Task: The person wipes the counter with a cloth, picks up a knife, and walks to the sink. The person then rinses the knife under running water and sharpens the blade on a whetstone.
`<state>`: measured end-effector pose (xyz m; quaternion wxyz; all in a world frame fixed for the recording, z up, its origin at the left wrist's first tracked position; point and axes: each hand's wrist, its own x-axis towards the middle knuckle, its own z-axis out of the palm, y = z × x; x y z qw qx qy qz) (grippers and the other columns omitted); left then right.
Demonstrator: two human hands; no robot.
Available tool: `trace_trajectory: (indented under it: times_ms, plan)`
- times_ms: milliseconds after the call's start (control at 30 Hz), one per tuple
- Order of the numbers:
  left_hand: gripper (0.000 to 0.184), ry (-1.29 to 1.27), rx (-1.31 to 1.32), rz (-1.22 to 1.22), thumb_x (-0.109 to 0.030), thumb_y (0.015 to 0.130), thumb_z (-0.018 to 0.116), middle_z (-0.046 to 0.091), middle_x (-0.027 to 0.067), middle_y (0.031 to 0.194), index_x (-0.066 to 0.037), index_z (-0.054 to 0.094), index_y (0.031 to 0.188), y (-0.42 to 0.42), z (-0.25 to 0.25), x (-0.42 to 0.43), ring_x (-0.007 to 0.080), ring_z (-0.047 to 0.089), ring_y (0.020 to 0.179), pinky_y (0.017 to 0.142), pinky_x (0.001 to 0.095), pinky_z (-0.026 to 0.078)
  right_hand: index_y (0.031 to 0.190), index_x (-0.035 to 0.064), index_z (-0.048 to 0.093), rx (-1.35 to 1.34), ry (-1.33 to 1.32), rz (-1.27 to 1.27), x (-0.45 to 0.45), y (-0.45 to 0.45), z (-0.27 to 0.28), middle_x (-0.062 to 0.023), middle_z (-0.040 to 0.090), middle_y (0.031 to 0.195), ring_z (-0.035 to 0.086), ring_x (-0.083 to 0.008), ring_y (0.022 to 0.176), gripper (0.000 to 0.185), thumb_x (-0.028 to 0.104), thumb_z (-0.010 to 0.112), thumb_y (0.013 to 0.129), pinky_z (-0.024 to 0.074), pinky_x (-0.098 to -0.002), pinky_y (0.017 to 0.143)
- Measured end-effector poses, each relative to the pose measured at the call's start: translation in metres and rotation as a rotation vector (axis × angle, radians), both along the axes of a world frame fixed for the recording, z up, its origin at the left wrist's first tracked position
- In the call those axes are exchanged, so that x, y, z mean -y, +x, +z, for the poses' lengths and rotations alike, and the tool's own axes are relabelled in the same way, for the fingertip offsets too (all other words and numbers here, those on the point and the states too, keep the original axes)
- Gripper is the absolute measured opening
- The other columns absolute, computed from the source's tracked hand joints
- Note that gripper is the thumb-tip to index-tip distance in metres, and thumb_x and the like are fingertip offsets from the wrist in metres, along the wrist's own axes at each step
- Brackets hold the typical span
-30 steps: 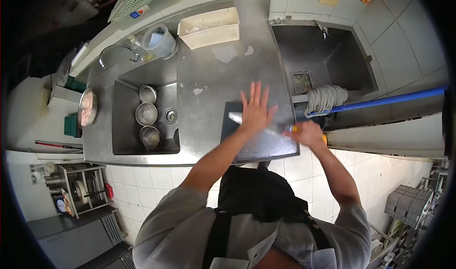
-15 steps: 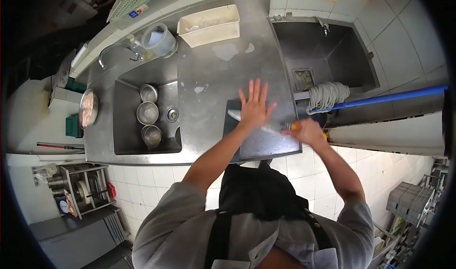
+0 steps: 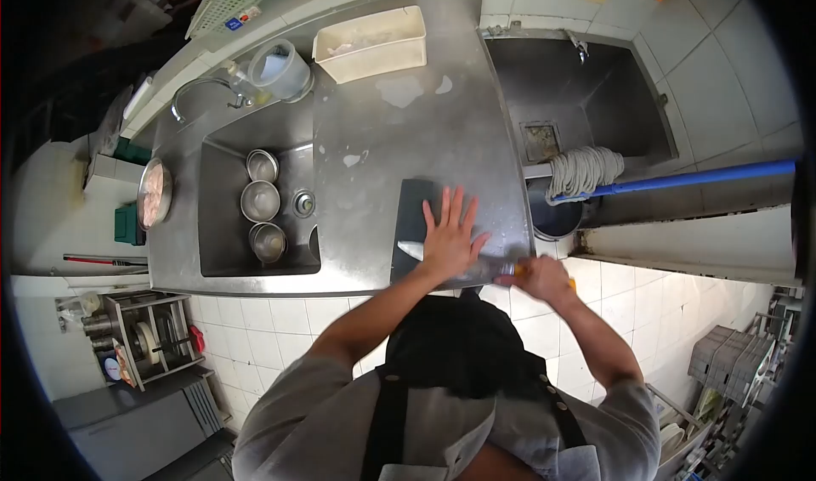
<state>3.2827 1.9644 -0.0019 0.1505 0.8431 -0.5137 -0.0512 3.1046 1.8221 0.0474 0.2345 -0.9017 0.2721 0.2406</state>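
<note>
A knife (image 3: 411,248) lies across a dark flat slab (image 3: 414,205), which looks like a sharpening stone, near the counter's front edge. My right hand (image 3: 546,279) is closed around its yellow-orange handle, just past the counter's right corner. Over the blade, my left hand (image 3: 450,241) is spread flat with fingers apart, seemingly pressing down. Its palm hides the middle of the blade and part of the slab. The blade's tip shows left of my palm, and blur softens the part near the handle.
Left of the slab, a sink (image 3: 299,175) holds several metal bowls (image 3: 260,200). A cream bin (image 3: 370,52) and a clear tub (image 3: 282,75) stand behind. Another bowl (image 3: 155,194) contains pale pink food. On the right are a second sink (image 3: 595,99) and a mop (image 3: 586,173).
Both hands and the knife have moved down toward the counter's front edge, closer to my body. More of the dark slab shows beyond my fingers. My grip stays the same.
</note>
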Motion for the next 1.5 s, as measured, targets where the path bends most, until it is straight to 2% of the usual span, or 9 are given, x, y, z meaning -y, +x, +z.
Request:
trace_trajectory:
  times_ms: [167, 300, 367, 433, 500, 700, 900, 1433, 1500]
  plan:
    - [0.069, -0.221, 0.05, -0.028, -0.049, 0.096, 0.046, 0.021, 0.0265, 0.156, -0.002, 0.037, 0.146, 0.074, -0.002, 0.079, 0.0432, 0.014, 0.147, 0.109, 0.073, 0.01, 0.095, 0.0111, 0.074, 0.168, -0.177, -0.123, 0.035, 0.06, 0.012, -0.02, 0.071, 0.095, 0.069, -0.0347, 0.094, 0.07, 0.077, 0.059, 0.075, 0.0542, -0.0464, 0.082]
    - [0.07, -0.128, 0.078, 0.0, -0.049, 0.095, 0.048, 0.023, 0.0231, 0.157, -0.002, 0.038, 0.146, 0.016, -0.009, 0.006, 0.0408, 0.016, 0.147, 0.109, 0.0719, 0.013, 0.085, 0.0108, 0.074, 0.217, -0.039, -0.053, -0.007, 0.0, -0.004, -0.0193, 0.07, 0.08, 0.07, -0.0372, 0.081, 0.065, 0.074, 0.069, 0.07, 0.0551, -0.0474, 0.074]
    - [0.072, -0.077, 0.093, 0.008, -0.05, 0.094, 0.049, 0.022, 0.0233, 0.157, -0.002, 0.037, 0.146, 0.015, -0.002, 0.001, 0.041, 0.016, 0.147, 0.109, 0.0721, 0.012, 0.088, 0.0132, 0.074, 0.206, -0.049, 0.029, -0.016, -0.008, -0.013, -0.0196, 0.07, 0.08, 0.07, -0.0371, 0.083, 0.064, 0.074, 0.07, 0.068, 0.0554, -0.0473, 0.074]
    - [0.073, 0.003, 0.081, 0.01, -0.05, 0.094, 0.049, 0.021, 0.0234, 0.157, -0.001, 0.036, 0.147, 0.024, -0.003, 0.008, 0.0411, 0.015, 0.147, 0.109, 0.0722, 0.012, 0.118, 0.0193, 0.068, 0.016, 0.008, 0.004, 0.008, 0.034, -0.003, -0.0175, 0.071, 0.097, 0.069, -0.0357, 0.095, 0.076, 0.079, 0.059, 0.073, 0.0538, -0.0463, 0.084]
    - [0.075, -0.201, 0.147, 0.019, -0.05, 0.093, 0.052, 0.02, 0.0265, 0.157, -0.002, 0.034, 0.148, 0.078, -0.001, 0.055, 0.0453, 0.014, 0.147, 0.107, 0.0751, 0.012, 0.091, 0.0128, 0.074, 0.143, -0.123, -0.051, 0.035, 0.068, -0.011, -0.0162, 0.071, 0.085, 0.07, -0.0357, 0.086, 0.071, 0.08, 0.057, 0.074, 0.0557, -0.0461, 0.075]
    - [0.072, -0.007, 0.057, 0.117, -0.049, 0.093, 0.053, 0.023, 0.0238, 0.156, -0.005, 0.036, 0.147, 0.02, -0.008, -0.029, 0.0475, 0.017, 0.145, 0.105, 0.0753, 0.016, 0.123, 0.0137, 0.065, 0.302, -0.052, 0.149, -0.02, 0.015, -0.045, -0.0176, 0.068, 0.113, 0.066, -0.0342, 0.105, 0.083, 0.079, 0.06, 0.073, 0.0525, -0.0445, 0.09]
    - [0.075, -0.127, 0.196, 0.147, -0.05, 0.093, 0.053, 0.022, 0.0222, 0.157, -0.006, 0.031, 0.15, 0.111, -0.004, 0.039, 0.0452, 0.013, 0.146, 0.107, 0.0745, 0.014, 0.112, 0.012, 0.07, 0.157, -0.05, -0.009, 0.027, 0.114, -0.008, -0.0171, 0.07, 0.105, 0.067, -0.0332, 0.101, 0.076, 0.077, 0.06, 0.074, 0.0531, -0.0458, 0.086]
    - [0.08, 0.014, 0.097, 0.232, -0.054, 0.094, 0.05, 0.016, 0.0231, 0.159, -0.007, 0.024, 0.153, 0.078, -0.003, -0.061, 0.0479, 0.006, 0.147, 0.108, 0.0742, 0.011, 0.122, 0.017, 0.067, 0.179, 0.204, 0.128, -0.048, 0.084, -0.049, -0.0211, 0.064, 0.12, 0.061, -0.0366, 0.113, 0.077, 0.078, 0.056, 0.076, 0.0454, -0.0461, 0.101]
    - [0.083, 0.185, 0.029, 0.253, -0.056, 0.094, 0.049, 0.015, 0.0262, 0.159, -0.007, 0.022, 0.154, 0.06, 0.0, -0.091, 0.0498, 0.005, 0.147, 0.108, 0.0746, 0.008, 0.111, 0.0138, 0.069, 0.322, -0.03, 0.202, -0.074, 0.072, -0.055, -0.0175, 0.068, 0.11, 0.064, -0.0373, 0.106, 0.078, 0.081, 0.056, 0.073, 0.0493, -0.0475, 0.092]
